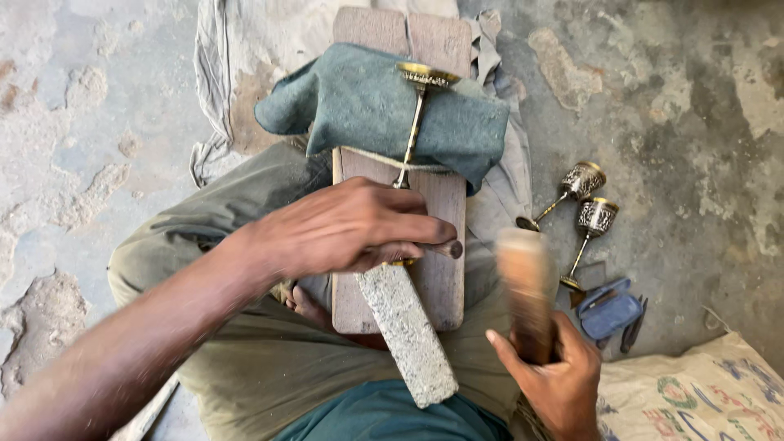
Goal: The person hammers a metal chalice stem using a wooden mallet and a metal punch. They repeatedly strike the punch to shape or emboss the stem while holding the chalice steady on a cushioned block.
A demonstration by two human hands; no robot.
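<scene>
- Left hand (351, 229) curled down over the near end of a slim brass goblet (416, 106), grip closed on a short dark metal punch (445, 247) whose rounded tip pokes out past the fingers.
- Goblet lying on its side along a plain, smooth wooden board (441, 278), thin stem running up to a flared, fluted yellow foot at the far end.
- Folded teal cloth (359, 102), soft and thick, draped across the upper board beneath the stem and foot.
- Right hand (555, 371) low at the right, grip wrapped tight round a wooden mallet (524, 282); pale brown head upright, smeared by motion blur, just right of the board.
- Rough grey stone block (408, 331), long and rectangular with a gritty speckled face, slanting from under the left hand toward the lap.
- Board resting on olive-trousered legs above a cracked, patchy concrete floor (694, 106).
- 2 more goblets (592, 220) lying on the floor at the right, cups dark with dense engraved pattern, rims and feet brass-bright, stems thin.
- Small blue pouch (608, 310) near those goblets, slim dark tools beside it.
- Pale grey rag (220, 90) spread under the far end of the board.
- Woven printed sack (702, 392) in the lower right corner.
</scene>
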